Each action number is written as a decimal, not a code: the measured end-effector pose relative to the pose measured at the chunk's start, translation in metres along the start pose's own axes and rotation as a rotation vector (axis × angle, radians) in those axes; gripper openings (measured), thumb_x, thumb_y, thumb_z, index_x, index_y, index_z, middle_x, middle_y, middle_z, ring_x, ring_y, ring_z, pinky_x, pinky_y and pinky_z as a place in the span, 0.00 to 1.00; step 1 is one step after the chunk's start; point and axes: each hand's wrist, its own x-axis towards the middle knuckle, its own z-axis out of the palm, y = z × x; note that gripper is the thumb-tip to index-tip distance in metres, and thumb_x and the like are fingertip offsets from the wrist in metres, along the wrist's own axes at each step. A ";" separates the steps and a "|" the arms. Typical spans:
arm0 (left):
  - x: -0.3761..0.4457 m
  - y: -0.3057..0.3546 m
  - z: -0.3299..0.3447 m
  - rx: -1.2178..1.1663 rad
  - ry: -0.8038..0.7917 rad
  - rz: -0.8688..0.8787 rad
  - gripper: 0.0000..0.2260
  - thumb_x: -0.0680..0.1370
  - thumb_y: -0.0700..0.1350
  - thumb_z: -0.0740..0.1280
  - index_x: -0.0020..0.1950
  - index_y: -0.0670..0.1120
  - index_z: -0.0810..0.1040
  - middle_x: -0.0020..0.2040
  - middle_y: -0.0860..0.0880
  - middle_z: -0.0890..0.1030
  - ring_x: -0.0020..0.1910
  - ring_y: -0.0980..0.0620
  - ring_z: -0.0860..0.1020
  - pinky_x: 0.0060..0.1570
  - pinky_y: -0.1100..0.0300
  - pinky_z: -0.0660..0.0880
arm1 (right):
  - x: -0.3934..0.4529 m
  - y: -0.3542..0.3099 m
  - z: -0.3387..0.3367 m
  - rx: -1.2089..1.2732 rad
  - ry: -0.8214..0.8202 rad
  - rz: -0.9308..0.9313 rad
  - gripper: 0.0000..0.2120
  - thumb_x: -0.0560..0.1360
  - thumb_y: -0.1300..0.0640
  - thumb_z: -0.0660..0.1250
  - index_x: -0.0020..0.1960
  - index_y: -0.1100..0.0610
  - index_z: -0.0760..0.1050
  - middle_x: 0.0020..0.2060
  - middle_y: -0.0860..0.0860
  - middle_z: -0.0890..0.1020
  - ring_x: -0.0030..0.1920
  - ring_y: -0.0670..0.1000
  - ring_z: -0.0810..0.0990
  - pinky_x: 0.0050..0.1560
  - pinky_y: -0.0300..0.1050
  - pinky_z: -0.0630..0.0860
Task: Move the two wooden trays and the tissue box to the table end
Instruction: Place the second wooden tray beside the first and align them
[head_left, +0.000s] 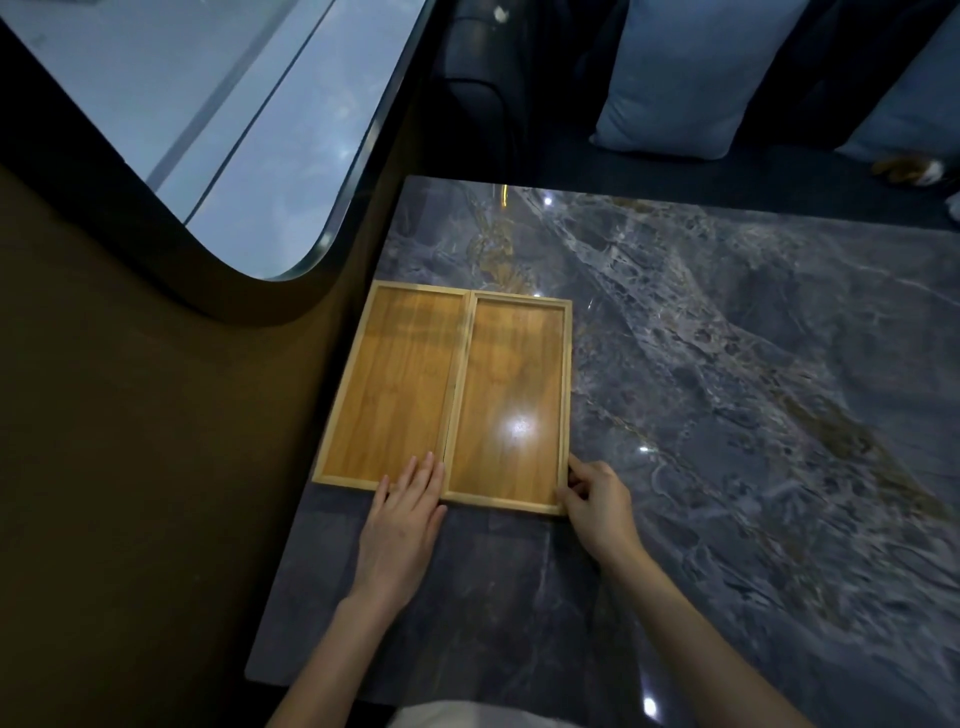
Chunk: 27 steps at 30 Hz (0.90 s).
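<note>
My left hand (402, 514) lies flat and spread, fingertips resting over the near rim of the left tray (389, 384), holding nothing. My right hand (597, 499) pinches the near right corner of the right tray (511, 395). The two trays sit side by side, touching, against the dark marble table's (727, 415) wall-side edge.

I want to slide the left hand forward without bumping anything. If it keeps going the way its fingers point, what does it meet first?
The left hand already lies on the left tray. Going straight on, it would slide along the tray's bare floor and probably meet the far rim first.
</note>
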 end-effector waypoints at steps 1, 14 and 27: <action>0.000 0.000 -0.001 0.006 0.007 0.001 0.21 0.79 0.44 0.58 0.72 0.45 0.58 0.73 0.48 0.62 0.73 0.49 0.58 0.71 0.53 0.49 | 0.000 0.000 0.000 -0.001 0.002 0.000 0.13 0.72 0.63 0.65 0.56 0.58 0.77 0.43 0.53 0.73 0.41 0.49 0.73 0.45 0.40 0.67; 0.004 0.003 -0.013 0.185 0.018 0.053 0.27 0.64 0.35 0.76 0.61 0.42 0.76 0.60 0.44 0.80 0.59 0.44 0.78 0.54 0.48 0.77 | -0.001 -0.004 -0.006 -0.018 -0.019 -0.034 0.12 0.72 0.64 0.66 0.55 0.59 0.78 0.43 0.54 0.75 0.42 0.51 0.75 0.45 0.40 0.69; 0.016 -0.006 -0.023 0.355 -0.069 0.186 0.27 0.58 0.37 0.80 0.57 0.44 0.79 0.57 0.46 0.82 0.55 0.49 0.80 0.44 0.58 0.81 | 0.000 -0.002 -0.005 -0.006 -0.032 -0.042 0.10 0.73 0.63 0.65 0.54 0.60 0.78 0.44 0.53 0.73 0.45 0.52 0.76 0.46 0.39 0.68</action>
